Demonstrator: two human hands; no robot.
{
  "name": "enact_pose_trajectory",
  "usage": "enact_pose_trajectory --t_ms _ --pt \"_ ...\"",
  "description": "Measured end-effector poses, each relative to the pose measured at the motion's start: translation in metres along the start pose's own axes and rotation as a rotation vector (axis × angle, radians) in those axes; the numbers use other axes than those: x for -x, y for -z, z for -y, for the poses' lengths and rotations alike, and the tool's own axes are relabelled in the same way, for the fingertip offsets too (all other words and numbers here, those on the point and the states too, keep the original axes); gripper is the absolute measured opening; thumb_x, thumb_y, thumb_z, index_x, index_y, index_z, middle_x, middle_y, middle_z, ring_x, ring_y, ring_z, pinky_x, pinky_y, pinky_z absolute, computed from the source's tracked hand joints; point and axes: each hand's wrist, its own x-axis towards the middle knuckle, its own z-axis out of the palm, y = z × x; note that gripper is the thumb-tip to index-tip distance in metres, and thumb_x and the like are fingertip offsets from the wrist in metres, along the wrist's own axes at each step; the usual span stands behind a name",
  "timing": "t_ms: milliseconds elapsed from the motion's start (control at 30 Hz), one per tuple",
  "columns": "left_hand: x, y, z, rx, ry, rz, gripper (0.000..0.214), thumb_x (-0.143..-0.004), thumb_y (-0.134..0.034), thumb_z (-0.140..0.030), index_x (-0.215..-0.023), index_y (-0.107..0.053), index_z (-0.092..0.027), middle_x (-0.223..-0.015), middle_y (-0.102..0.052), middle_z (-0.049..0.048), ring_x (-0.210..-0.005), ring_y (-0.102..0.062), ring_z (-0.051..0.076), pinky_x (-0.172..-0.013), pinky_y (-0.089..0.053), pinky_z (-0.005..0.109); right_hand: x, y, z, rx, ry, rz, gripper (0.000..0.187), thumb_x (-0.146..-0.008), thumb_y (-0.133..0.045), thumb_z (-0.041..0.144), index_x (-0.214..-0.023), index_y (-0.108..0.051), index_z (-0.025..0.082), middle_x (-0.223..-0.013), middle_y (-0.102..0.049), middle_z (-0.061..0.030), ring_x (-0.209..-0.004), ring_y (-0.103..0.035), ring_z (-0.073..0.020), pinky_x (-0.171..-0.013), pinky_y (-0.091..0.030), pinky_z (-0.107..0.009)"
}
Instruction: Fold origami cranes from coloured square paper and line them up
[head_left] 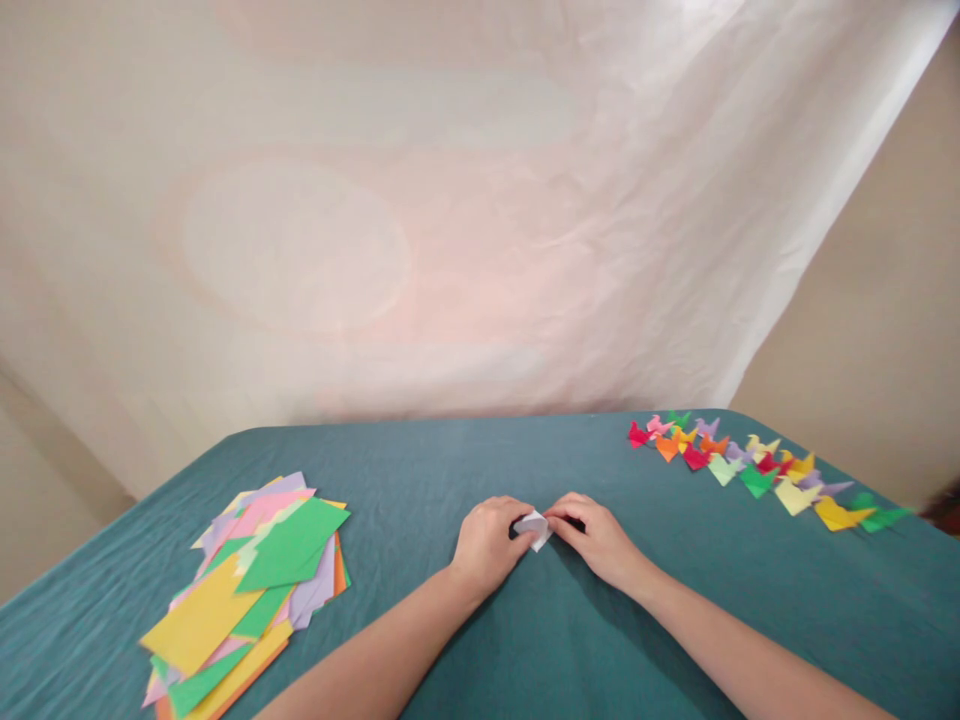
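Observation:
A small pale folded piece of paper (534, 527) lies between my two hands on the teal tablecloth (420, 470), near the table's middle. My left hand (491, 545) has its fingers curled and pinches the paper's left side. From the right, my right hand (596, 535) pinches the other side with bent fingers. Most of the paper is hidden by my fingertips.
A loose pile of coloured paper sheets (247, 585), green, yellow, pink, lilac and orange, lies at the front left. Several small folded paper figures (757, 465) in many colours lie in a row at the back right. A pale cloth backdrop (450, 220) hangs behind the table.

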Motion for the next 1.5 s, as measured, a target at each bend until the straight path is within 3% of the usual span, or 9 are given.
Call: enact_pose_trajectory --t_ms 633,1000,1200,1500 --pt "0.001 -0.002 0.003 -0.03 -0.022 0.018 0.027 -0.076 -0.06 -0.025 -0.104 -0.062 -0.024 -0.101 -0.063 0.0026 -0.094 -0.056 0.02 -0.085 -0.042 0.031 -0.005 0.0 -0.001 -0.001 -0.037 0.043 0.023 -0.084 -0.053 0.032 -0.096 -0.069 0.023 -0.084 -0.065 -0.0049 -0.08 -0.058 -0.0196 -0.075 -0.043 -0.032" --pt "0.001 -0.005 0.005 -0.023 0.005 0.009 0.033 -0.075 -0.061 -0.025 -0.108 -0.06 -0.024 -0.105 -0.064 0.0022 -0.097 -0.056 0.021 -0.088 -0.042 0.033 -0.017 0.003 0.0 0.003 -0.069 0.18 0.022 -0.081 -0.057 0.033 -0.094 -0.071 0.021 -0.078 -0.063 -0.0041 -0.072 -0.057 -0.0167 -0.065 -0.041 -0.026" --pt "0.003 -0.007 0.007 0.008 0.053 -0.008 0.042 -0.076 -0.059 -0.029 -0.118 -0.054 -0.021 -0.11 -0.063 0.0039 -0.1 -0.056 0.022 -0.09 -0.042 0.034 -0.016 0.002 -0.001 0.03 -0.063 0.156 0.022 -0.081 -0.058 0.034 -0.094 -0.071 0.021 -0.077 -0.061 -0.0033 -0.069 -0.055 -0.0148 -0.062 -0.039 -0.024" --pt "0.001 -0.008 0.009 0.044 0.019 -0.02 0.042 -0.076 -0.056 -0.026 -0.117 -0.055 -0.019 -0.109 -0.063 0.0039 -0.098 -0.057 0.021 -0.089 -0.043 0.032 -0.014 -0.001 -0.002 0.062 -0.064 0.107 0.018 -0.078 -0.062 0.031 -0.092 -0.071 0.023 -0.075 -0.061 -0.0021 -0.067 -0.054 -0.0142 -0.062 -0.039 -0.024"
